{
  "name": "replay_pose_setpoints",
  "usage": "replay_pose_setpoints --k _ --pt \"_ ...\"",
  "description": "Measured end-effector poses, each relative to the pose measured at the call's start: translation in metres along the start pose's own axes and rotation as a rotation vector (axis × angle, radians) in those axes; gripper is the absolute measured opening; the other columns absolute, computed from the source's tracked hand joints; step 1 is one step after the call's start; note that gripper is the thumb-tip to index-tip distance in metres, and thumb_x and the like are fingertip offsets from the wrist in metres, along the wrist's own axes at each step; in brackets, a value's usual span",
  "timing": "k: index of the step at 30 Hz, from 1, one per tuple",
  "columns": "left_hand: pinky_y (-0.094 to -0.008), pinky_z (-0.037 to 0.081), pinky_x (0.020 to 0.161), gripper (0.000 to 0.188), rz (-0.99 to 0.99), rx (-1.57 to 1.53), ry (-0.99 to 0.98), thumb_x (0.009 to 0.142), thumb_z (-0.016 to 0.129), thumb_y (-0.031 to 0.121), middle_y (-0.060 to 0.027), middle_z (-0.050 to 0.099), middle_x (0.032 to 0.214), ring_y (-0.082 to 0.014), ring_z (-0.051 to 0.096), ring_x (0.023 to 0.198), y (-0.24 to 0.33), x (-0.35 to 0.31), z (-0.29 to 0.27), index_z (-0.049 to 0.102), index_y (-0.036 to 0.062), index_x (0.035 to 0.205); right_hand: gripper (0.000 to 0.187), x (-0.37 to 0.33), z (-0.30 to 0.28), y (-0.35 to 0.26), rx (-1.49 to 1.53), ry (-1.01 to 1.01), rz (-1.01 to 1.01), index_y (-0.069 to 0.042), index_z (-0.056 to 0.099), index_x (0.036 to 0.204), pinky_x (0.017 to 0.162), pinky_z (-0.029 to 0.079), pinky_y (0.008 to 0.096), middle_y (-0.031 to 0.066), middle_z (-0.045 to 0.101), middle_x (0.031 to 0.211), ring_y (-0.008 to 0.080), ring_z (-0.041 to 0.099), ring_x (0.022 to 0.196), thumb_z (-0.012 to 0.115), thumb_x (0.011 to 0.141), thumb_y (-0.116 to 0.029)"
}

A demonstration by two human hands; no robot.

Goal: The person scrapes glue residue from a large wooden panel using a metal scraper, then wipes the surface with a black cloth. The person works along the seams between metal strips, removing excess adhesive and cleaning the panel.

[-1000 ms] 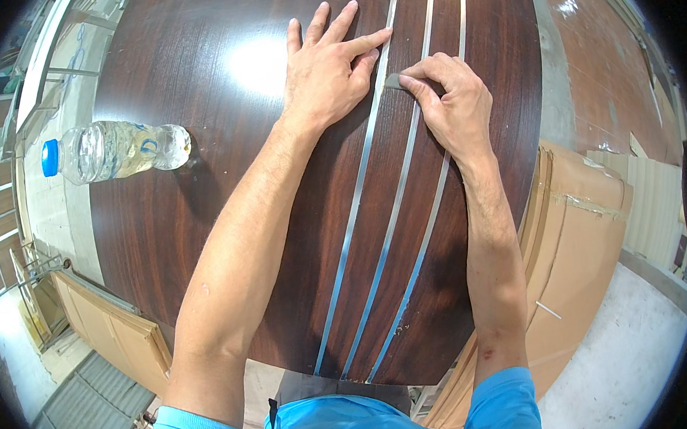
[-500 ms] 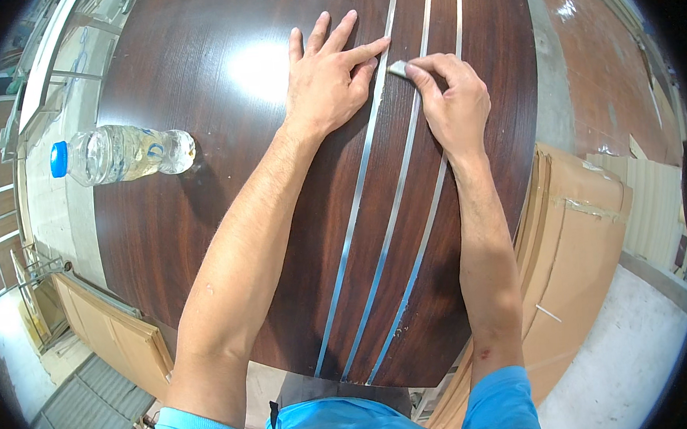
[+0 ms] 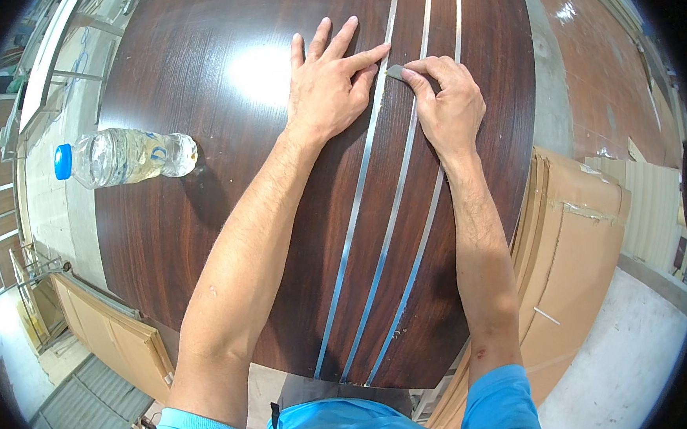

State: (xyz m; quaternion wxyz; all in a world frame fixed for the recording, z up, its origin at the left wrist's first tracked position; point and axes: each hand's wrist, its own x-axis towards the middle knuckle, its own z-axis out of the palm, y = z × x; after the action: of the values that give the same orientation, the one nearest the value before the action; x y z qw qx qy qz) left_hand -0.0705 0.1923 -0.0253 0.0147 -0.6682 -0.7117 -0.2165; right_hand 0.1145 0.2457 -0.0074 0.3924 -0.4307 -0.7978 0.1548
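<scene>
A dark brown wood-grain panel (image 3: 227,245) lies in front of me, crossed lengthwise by three narrow silvery strips (image 3: 353,241). My left hand (image 3: 329,82) rests flat on the panel with its fingers spread; the index fingertip touches the leftmost strip. Between the thumb and fingers of my right hand (image 3: 450,104) is a small flat grey scraper blade (image 3: 394,72), its edge at that same strip just below my left index finger. Pale residue shows along the strip there. The part of the blade inside my grip is hidden.
On the panel's left side a clear plastic bottle (image 3: 124,157) with a blue cap stands, partly filled with liquid. Flat cardboard (image 3: 570,256) is stacked beyond the right edge, and more cardboard (image 3: 102,320) leans at lower left. Small crumbs (image 3: 402,330) lie near the rightmost strip's near end.
My right hand has moved slightly toward me and to the left, the blade sliding down along the leftmost strip. The left hand has shifted a little toward me, fingers still spread.
</scene>
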Motion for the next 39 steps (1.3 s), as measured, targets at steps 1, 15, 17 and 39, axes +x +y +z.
replay_pose_setpoints --k 1,15,17,39 --pt "-0.0600 0.008 0.131 0.035 0.010 -0.003 0.018 0.108 0.053 0.039 -0.0054 0.042 0.167 -0.0318 0.026 0.159 0.000 0.000 0.000 0.067 0.0453 0.140 0.008 0.000 0.000 0.000 0.000 0.003 0.002 -0.014 0.080 0.091 0.072 0.054 0.0361 -0.0014 0.072 0.084 0.0176 0.065 0.080 0.077 0.093 -0.021" --pt "-0.0602 0.009 0.131 0.036 0.011 -0.008 0.014 0.108 0.053 0.037 -0.0051 0.042 0.167 -0.0318 0.026 0.159 0.000 0.000 0.000 0.067 0.0447 0.140 0.007 -0.003 -0.002 0.003 0.064 -0.029 0.012 -0.014 0.080 0.091 0.073 0.054 0.0340 -0.0031 0.073 0.084 0.0148 0.066 0.082 0.077 0.093 -0.021" --pt "-0.0597 0.008 0.131 0.036 0.015 -0.012 0.024 0.108 0.053 0.038 -0.0047 0.042 0.167 -0.0313 0.026 0.159 -0.001 -0.001 0.000 0.067 0.0448 0.140 0.007 -0.003 -0.004 0.003 0.081 -0.048 0.026 -0.014 0.080 0.091 0.074 0.054 0.0341 -0.0029 0.073 0.085 0.0148 0.066 0.082 0.077 0.093 -0.020" --pt "-0.0597 0.014 0.130 0.051 0.023 -0.214 0.011 0.097 0.068 0.055 -0.0122 0.048 0.160 -0.0364 0.028 0.158 0.001 -0.004 -0.015 0.068 0.0206 0.136 0.011 -0.001 -0.020 0.016 0.557 0.066 0.266 -0.008 0.080 0.097 0.079 0.056 0.0314 0.0031 0.078 0.094 0.0141 0.071 0.089 0.078 0.096 -0.019"
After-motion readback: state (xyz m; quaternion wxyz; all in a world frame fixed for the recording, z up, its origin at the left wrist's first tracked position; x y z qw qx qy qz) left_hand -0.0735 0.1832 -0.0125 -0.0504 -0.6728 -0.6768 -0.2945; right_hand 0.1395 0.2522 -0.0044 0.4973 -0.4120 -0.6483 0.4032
